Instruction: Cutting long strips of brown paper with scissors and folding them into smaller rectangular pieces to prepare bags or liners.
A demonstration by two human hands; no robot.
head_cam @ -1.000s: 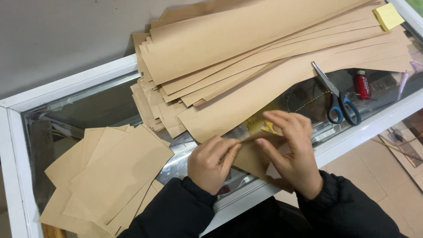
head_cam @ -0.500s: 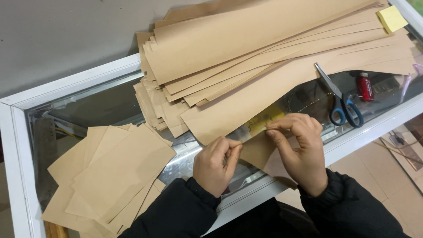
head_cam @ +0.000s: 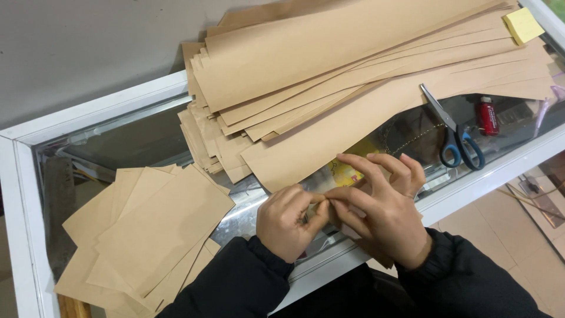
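Observation:
My left hand (head_cam: 289, 219) and my right hand (head_cam: 381, 207) meet at the near edge of a glass-topped counter (head_cam: 118, 141), fingertips pinching together a piece of brown paper that is almost fully hidden under them. A small bit of that brown paper piece (head_cam: 376, 262) shows below my right wrist. Just beyond my fingers lies the near edge of a big stack of long brown paper sheets (head_cam: 353, 65). A yellow item (head_cam: 347, 171) shows through the glass under that edge.
A pile of smaller brown paper pieces (head_cam: 147, 235) lies at the left. Blue-handled scissors (head_cam: 453, 132) rest on the glass at the right, beside a red small bottle (head_cam: 487, 115). A yellow sticky pad (head_cam: 522, 25) sits on the stack's far right corner. White frame (head_cam: 17, 235) edges the counter.
My hands have drawn closer together and toward me, folding the brown piece smaller so that it is now mostly hidden under the fingers.

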